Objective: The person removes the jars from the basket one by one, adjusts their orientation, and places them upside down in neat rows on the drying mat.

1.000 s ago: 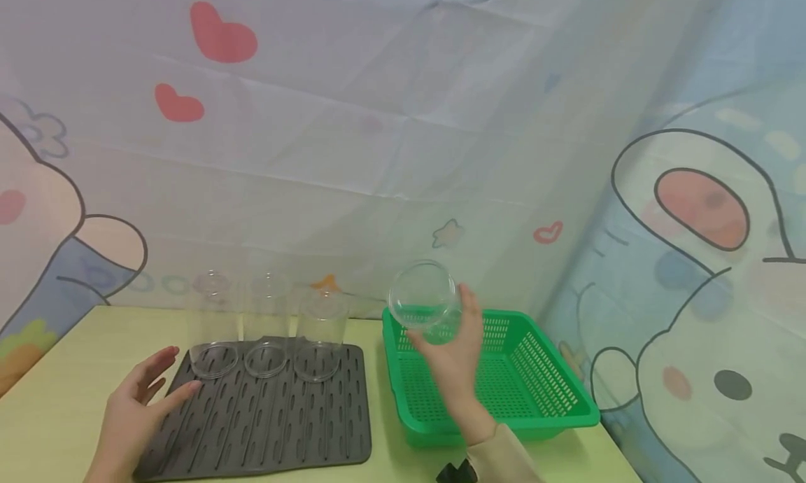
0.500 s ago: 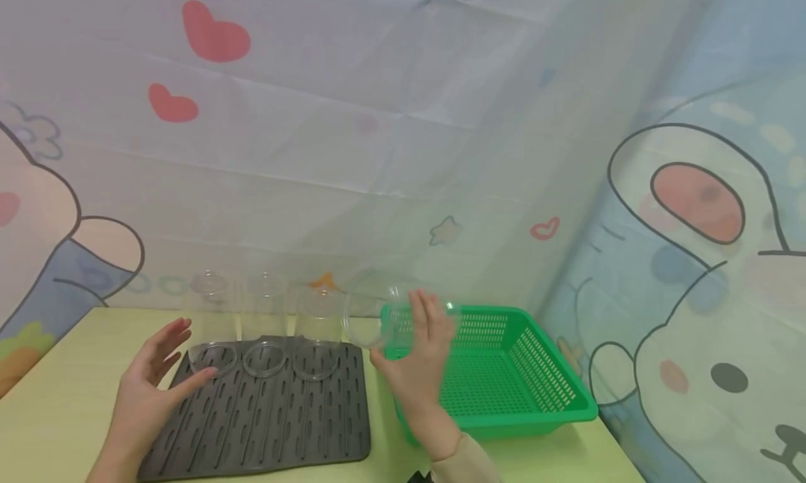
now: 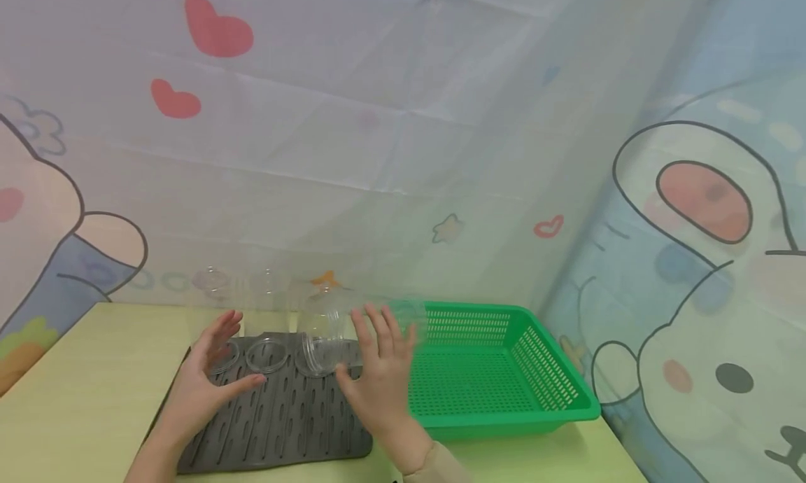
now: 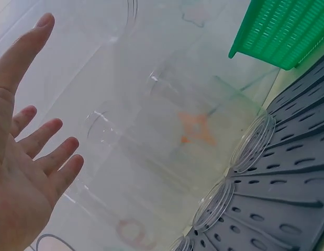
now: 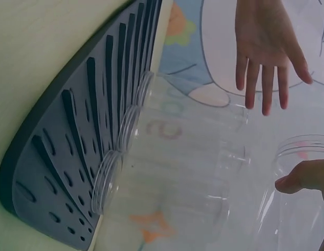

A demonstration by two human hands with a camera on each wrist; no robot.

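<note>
Three clear jars stand upside down in a row on a grey drying mat (image 3: 277, 427), rims on its ridges; the middle jar (image 3: 267, 322) shows plainly in the head view. My right hand (image 3: 380, 371) grips another clear jar (image 5: 279, 209), thumb near its rim. That jar is tipped on its side in the head view, mouth to the left, overlapping the right-hand standing jar (image 5: 167, 196). My left hand (image 3: 204, 385) hovers over the mat's left side, fingers spread, holding nothing, and partly covers the left-hand jar.
A green slotted basket (image 3: 504, 418) sits right of the mat on the pale yellow table (image 3: 82, 371). Behind the table hangs a printed cloth (image 3: 352, 119) with hearts and cartoon animals.
My right hand has carried the jar left from above the basket toward the mat, turning its mouth from facing me to the left. My left hand has moved right and up.
</note>
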